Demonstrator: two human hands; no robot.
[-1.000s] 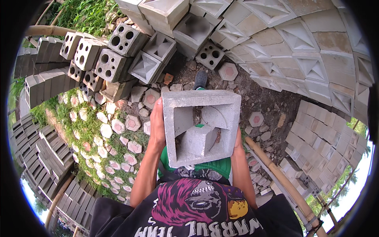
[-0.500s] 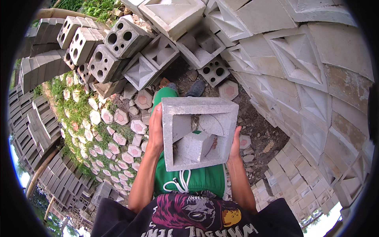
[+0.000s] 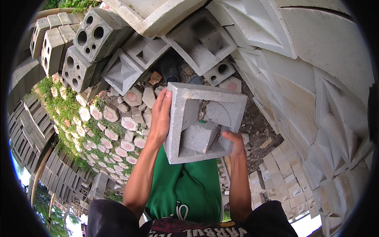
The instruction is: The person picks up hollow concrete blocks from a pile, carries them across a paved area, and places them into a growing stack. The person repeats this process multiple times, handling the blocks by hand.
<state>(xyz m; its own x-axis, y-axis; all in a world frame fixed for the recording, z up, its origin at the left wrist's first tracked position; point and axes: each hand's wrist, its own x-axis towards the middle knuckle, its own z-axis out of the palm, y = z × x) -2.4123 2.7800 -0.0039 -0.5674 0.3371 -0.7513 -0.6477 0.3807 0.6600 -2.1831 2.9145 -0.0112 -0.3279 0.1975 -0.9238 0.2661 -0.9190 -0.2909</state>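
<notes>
Nearest, at lower edge: dark shirt [image 3: 185, 224] with printed front.

Next, before the body: one grey concrete block [image 3: 197, 136], square-framed, open-faced, with an angled wedge cast inside; held off the ground between both hands, slightly tilted, opening toward the head.

Left hand [image 3: 160, 120]: pressed along the block's left outer side, fingertips near the upper corner, thumb out of sight.

Right hand [image 3: 237, 144]: clamped on the right side, low down, thumb hooked over the rim, remaining fingers hidden.

Handling, by judgement: heavy, wholly stiff, rough and dry rather than slippery; liable to chip at rim and corners if knocked. Best taken by two opposite outer walls, palms flat; rim fit for a steadying thumb, less so for full weight.

Below: green trousers [image 3: 183, 185], white drawstring.

Underfoot and beyond: hexagonal pavers [image 3: 129, 123], pinkish centres, among grass [image 3: 65, 112] and rubble; one orange brick fragment [image 3: 155, 78].

Farther forward: holed blocks [image 3: 94, 33], stacked at left; hollow blocks [image 3: 191, 45] just beside, shadowed within.

At right: high wall [image 3: 300, 75] of pale blocks, some with recessed triangular facets.

Farthest, at left: grey stacks [image 3: 73, 175] in tiers, near a pole [image 3: 42, 168].
</notes>
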